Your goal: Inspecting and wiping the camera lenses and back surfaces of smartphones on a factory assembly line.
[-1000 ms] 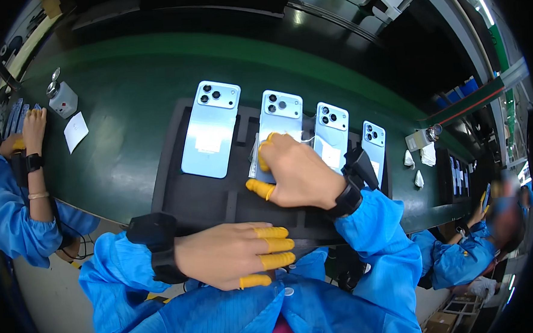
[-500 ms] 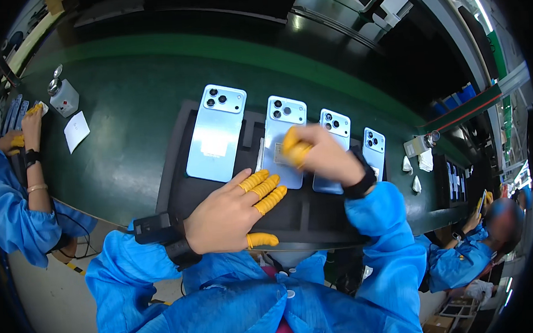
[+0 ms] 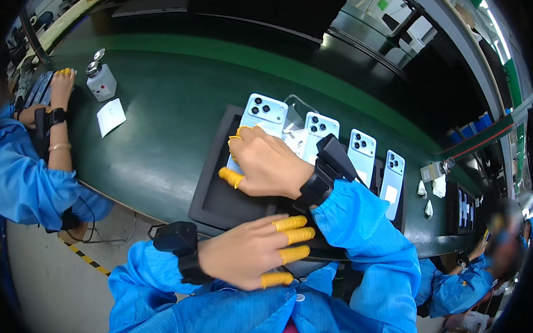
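Observation:
My right hand [image 3: 272, 163] lies across the leftmost pale-blue phone [image 3: 267, 110], its yellow-cotted fingers curled near the phone's left edge and the thumb held lower. Whatever those fingers close on is hidden beneath the hand. A clear, film-like sheet [image 3: 295, 139] with white patches shows between this phone and the second phone [image 3: 323, 125], beside my knuckles. Nearer my body, my left hand [image 3: 244, 255] is open and empty, fingers stretched to the right. Farther right lie a third phone [image 3: 362, 146] and a fourth phone [image 3: 392, 175], both camera side up.
The phones rest on a black foam tray [image 3: 210, 193] on a green bench. Left of it are a pump bottle [image 3: 101, 84], a white paper [image 3: 111, 117] and a co-worker's arm [image 3: 59, 129]. Another bottle [image 3: 434, 171] and crumpled white wipes [image 3: 439, 186] stand to the right.
My right hand has gone from the second phone to the leftmost one. My left hand has drawn back from the phones toward my body. The whole view has shifted.

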A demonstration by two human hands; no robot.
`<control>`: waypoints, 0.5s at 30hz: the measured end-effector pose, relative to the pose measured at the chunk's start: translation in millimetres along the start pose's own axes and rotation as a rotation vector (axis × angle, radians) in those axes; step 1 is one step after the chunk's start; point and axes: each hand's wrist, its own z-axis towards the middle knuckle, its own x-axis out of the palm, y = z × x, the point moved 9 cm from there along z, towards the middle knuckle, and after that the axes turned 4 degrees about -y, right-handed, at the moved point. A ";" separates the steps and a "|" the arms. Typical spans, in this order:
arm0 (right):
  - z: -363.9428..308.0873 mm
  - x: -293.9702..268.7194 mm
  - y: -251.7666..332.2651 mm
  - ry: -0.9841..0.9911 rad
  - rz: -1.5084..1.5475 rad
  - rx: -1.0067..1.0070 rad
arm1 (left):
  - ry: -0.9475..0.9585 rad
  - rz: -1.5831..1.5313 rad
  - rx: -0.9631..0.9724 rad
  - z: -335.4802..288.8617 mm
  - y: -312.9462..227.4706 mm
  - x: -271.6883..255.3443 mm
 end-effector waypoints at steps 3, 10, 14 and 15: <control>4.3 8.5 12.7 0.018 -0.024 0.010 | -0.016 -0.090 -0.026 -16.6 -6.9 -17.5; 13.8 11.4 -18.2 0.047 0.197 0.192 | -0.085 -0.029 -0.099 -33.8 11.2 -50.8; 1.1 19.2 13.7 -0.018 -0.027 -0.031 | -0.051 -0.073 -0.249 -41.6 17.5 -58.4; -0.3 24.3 15.2 -0.036 -0.074 -0.055 | -0.045 -0.074 -0.245 -43.0 18.7 -59.2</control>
